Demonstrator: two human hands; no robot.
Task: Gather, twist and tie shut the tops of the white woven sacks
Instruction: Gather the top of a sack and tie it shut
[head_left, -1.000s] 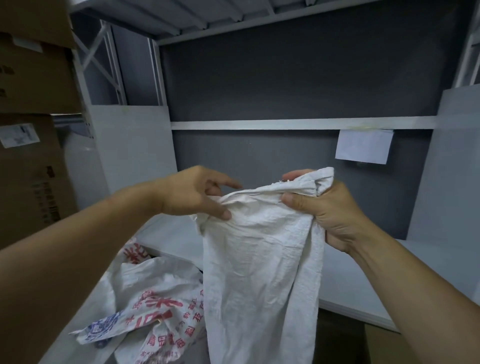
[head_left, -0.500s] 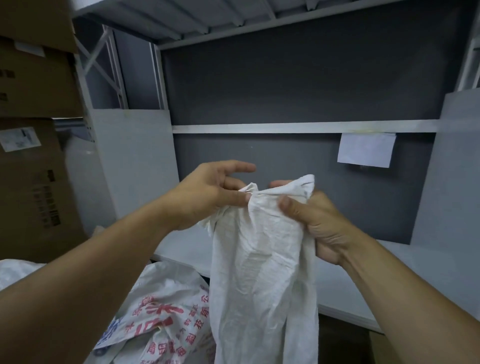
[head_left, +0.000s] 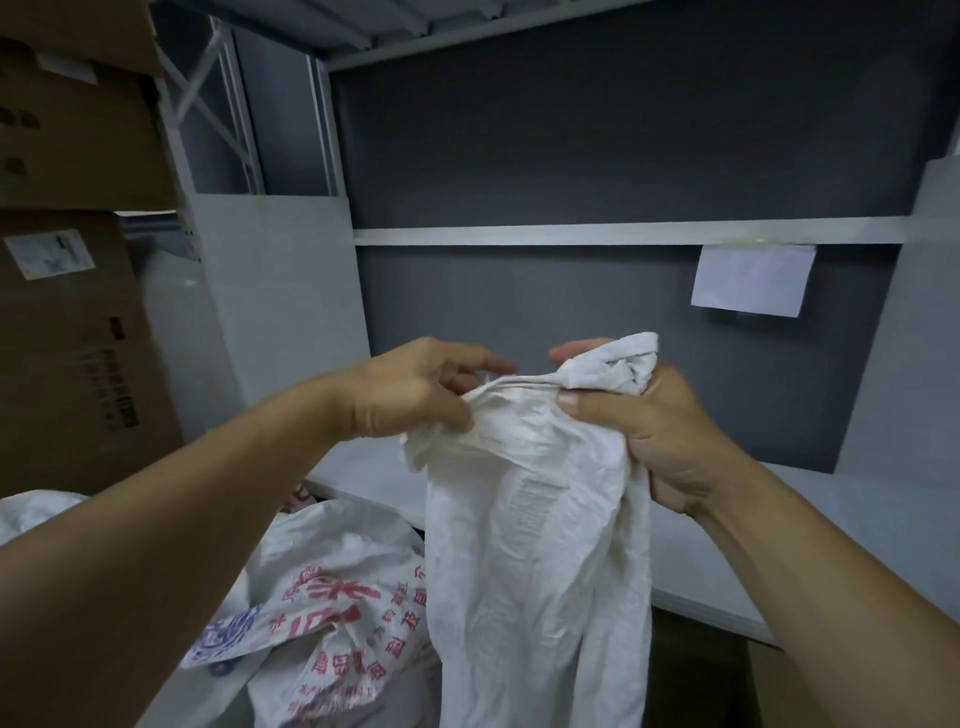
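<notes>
A plain white woven sack (head_left: 540, 545) hangs upright in front of me, its top bunched between both hands. My right hand (head_left: 654, 436) grips the gathered top, and a crumpled tuft of fabric sticks out above its thumb. My left hand (head_left: 410, 389) pinches the left part of the sack's rim between thumb and fingers. A second white sack with red and blue print (head_left: 332, 618) lies crumpled low on the left, partly behind the held sack.
Stacked cardboard boxes (head_left: 67, 322) fill the left side. A grey metal shelf frame (head_left: 623, 236) with a dark back panel stands ahead, a paper note (head_left: 750, 280) taped to its rail. A white shelf board (head_left: 779, 551) runs behind the sack.
My left hand has closed on the sack's rim after hovering with spread fingers. The gathered top has widened again between the hands, and both hands sit a little lower in view.
</notes>
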